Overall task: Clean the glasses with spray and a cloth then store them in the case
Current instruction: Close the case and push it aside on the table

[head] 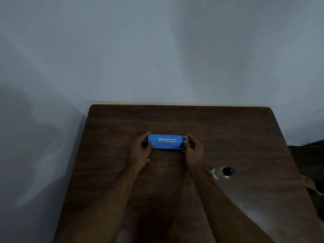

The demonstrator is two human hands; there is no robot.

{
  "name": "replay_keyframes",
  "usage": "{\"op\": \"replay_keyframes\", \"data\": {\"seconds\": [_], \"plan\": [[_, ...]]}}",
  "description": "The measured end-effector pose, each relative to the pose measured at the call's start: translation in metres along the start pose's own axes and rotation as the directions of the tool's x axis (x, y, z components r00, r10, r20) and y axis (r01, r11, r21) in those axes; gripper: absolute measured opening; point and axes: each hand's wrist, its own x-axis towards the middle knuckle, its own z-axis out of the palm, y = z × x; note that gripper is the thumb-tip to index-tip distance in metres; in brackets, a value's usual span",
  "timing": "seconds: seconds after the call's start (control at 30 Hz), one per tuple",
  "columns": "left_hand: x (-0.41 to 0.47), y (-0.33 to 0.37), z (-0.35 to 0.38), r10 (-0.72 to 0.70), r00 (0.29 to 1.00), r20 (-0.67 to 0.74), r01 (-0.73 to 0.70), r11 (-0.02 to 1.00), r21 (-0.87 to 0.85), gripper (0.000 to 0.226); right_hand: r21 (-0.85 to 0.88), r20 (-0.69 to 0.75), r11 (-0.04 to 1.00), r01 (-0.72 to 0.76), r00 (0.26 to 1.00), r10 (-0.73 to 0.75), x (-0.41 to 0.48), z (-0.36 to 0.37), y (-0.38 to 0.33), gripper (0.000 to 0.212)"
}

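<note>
Our left hand [142, 151] and right hand [192, 154] grip both ends of the long blue glasses case [167, 142], shut, lying mid dark wooden table [228, 130]; we think opening it comes next; thumbs must pry it gently.

— Where does the case [167, 142] lie?
— On the tabletop [228, 130], between the fingers of the left hand [140, 152] at its left end and the right hand [193, 152] at its right end.
— And the spray bottle [222, 172]?
— Also on the tabletop, right of the right fingers, nearer the person, apart from the case.
— Behind the fingers?
— The tabletop's far edge, then the wall [175, 58].
</note>
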Motion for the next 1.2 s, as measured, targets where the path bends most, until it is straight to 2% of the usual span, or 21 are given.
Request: {"op": "replay_keyframes", "data": {"seconds": [0.53,0.7,0.83,1.03,1.2], "plan": [[-0.002,-0.007,0.005,0.054,0.998,-0.02,-0.053,0.997,0.064,0.052,-0.01,-0.034,1.0,0.009,0.999,-0.01,-0.005,0.002,-0.003,0.037],[0.015,0.007,0.007,0.005,0.991,-0.132,-0.008,1.0,-0.019,0.052,0.029,-0.045,0.999,0.028,0.999,-0.026,0.004,0.025,-0.02,0.036],[0.053,0.019,-0.003,-0.025,0.981,-0.192,0.021,0.999,-0.026,0.053,-0.052,0.008,0.994,0.1,0.995,-0.1,0.033,0.051,-0.045,0.038],[0.096,0.015,-0.014,-0.021,0.975,-0.219,0.021,1.0,-0.002,0.053,-0.128,0.099,0.984,0.123,0.989,-0.111,0.063,0.079,-0.062,0.041],[0.108,0.013,-0.011,-0.008,0.971,-0.237,0.019,0.999,0.044,0.052,-0.166,0.095,0.981,0.096,0.992,-0.081,0.068,0.087,-0.061,0.041]]}}
